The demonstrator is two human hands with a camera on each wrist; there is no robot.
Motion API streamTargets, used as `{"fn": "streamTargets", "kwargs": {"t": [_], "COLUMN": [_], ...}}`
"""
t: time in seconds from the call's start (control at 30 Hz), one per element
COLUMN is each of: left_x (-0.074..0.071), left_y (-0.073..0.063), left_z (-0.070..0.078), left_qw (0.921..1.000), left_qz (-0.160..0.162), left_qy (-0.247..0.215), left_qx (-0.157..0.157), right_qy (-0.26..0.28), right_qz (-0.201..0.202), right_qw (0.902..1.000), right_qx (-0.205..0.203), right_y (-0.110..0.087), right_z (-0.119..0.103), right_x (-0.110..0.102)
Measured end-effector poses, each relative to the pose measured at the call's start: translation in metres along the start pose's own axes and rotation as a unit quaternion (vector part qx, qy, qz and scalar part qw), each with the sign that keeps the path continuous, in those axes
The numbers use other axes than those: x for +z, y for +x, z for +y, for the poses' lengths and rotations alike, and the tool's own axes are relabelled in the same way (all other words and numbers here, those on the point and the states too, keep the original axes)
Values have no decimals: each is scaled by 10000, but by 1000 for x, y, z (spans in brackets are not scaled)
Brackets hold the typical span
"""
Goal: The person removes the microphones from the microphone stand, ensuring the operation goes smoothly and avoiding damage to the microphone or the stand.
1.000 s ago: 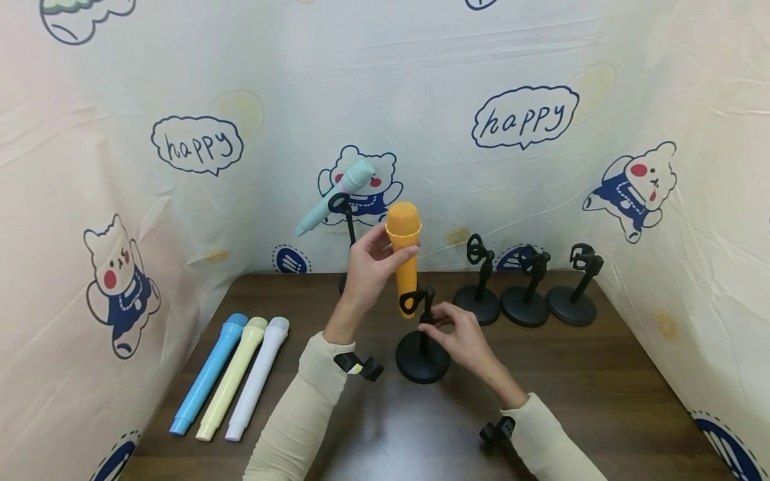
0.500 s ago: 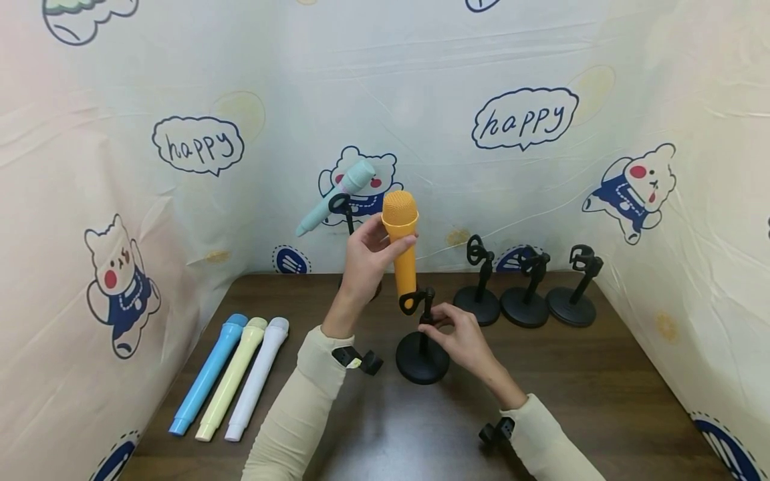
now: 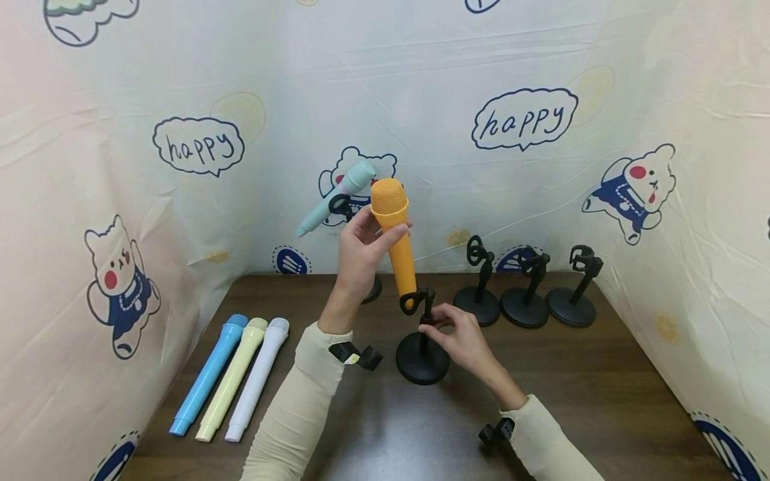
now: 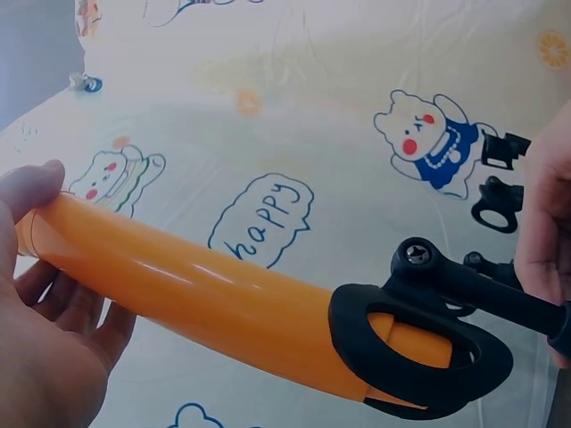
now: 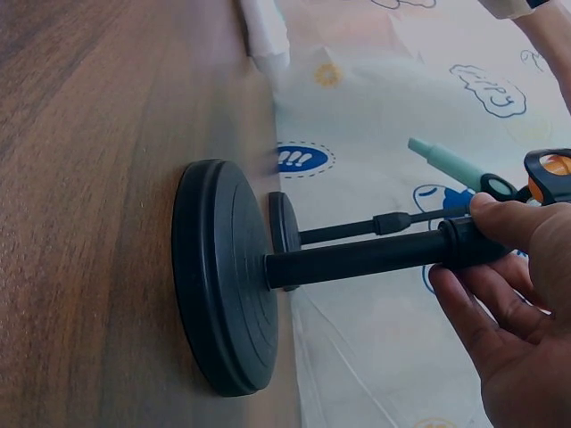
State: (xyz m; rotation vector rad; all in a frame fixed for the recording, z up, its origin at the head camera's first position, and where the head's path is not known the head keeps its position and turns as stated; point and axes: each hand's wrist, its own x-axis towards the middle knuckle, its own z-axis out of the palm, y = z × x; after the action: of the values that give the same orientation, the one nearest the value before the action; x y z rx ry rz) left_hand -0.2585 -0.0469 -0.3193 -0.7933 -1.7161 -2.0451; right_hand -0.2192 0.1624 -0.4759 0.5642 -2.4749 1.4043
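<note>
My left hand [image 3: 359,250] grips an orange microphone [image 3: 402,260] just below its mesh head, fingers and thumb around it. The microphone leans with its head up and to the left. In the left wrist view its lower end sits inside the oval ring of a black clip [image 4: 482,357]. That clip tops a black microphone stand [image 3: 422,361] with a round base on the table. My right hand [image 3: 460,334] pinches the stand's post near the collar [image 5: 459,242], below the clip.
Behind the left hand a mint microphone [image 3: 337,197] rests tilted in another stand. Several black stands, among them one stand [image 3: 571,304] at the far right, line the back right. Blue [image 3: 207,377], yellow [image 3: 231,381] and white microphones [image 3: 257,381] lie side by side at left on the wooden table [image 3: 541,414].
My left hand has moved up and to the left with the orange microphone, which now leans more to the left. Its lower end has risen slightly. The right hand and stand have stayed put.
</note>
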Motion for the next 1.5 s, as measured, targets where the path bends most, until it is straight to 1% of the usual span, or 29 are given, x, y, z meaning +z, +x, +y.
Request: {"fn": "streamTargets", "kwargs": {"t": [0.2, 0.37, 0.47, 0.57, 0.63, 0.73, 0.8, 0.9, 1.03, 1.17, 1.27, 1.33, 1.5], "left_x": [-1, 1, 2, 2, 1, -3, -6, -10, -16, -21, -26, -30, -44], "left_y": [2, 3, 4, 9, 12, 15, 15, 14, 13, 12, 8, 5, -8], "left_z": [-1, 0, 5, 14, 20, 25, 26, 27, 27, 26, 26, 25, 22], "left_qw": [9999, 9998, 9991, 9973, 9960, 9952, 9953, 9952, 9944, 9940, 9943, 9954, 9990], "left_qz": [66, 154, 311, 487, 528, 505, 486, 479, 393, 287, 246, 217, 126], "left_qy": [-78, -74, -162, -331, -409, -473, -456, -501, -622, -660, -652, -591, -275], "left_qx": [126, 144, 245, 443, 595, 688, 697, 687, 760, 824, 804, 723, 343], "right_qy": [39, -18, -30, 12, 44, 22, 6, -11, -7, -56, -76, -73, 5], "right_qz": [56, 42, 48, 57, 70, 74, 78, 64, 50, 99, 145, 158, 125], "right_qw": [10000, 10000, 10000, 10000, 9999, 10000, 10000, 10000, 10000, 9998, 9996, 9995, 9998], "right_qx": [-37, 38, -9, -78, -93, -51, -34, -26, -32, -142, -239, -245, -128], "right_y": [1, 0, 0, 0, 1, 1, 0, 0, -1, 0, -1, -1, -2], "right_z": [1, 0, -1, -1, 0, 0, 1, 0, 0, 0, 1, 1, 1], "right_x": [0, 1, 1, 0, 0, -1, -1, -1, 0, 2, 2, 2, 2]}}
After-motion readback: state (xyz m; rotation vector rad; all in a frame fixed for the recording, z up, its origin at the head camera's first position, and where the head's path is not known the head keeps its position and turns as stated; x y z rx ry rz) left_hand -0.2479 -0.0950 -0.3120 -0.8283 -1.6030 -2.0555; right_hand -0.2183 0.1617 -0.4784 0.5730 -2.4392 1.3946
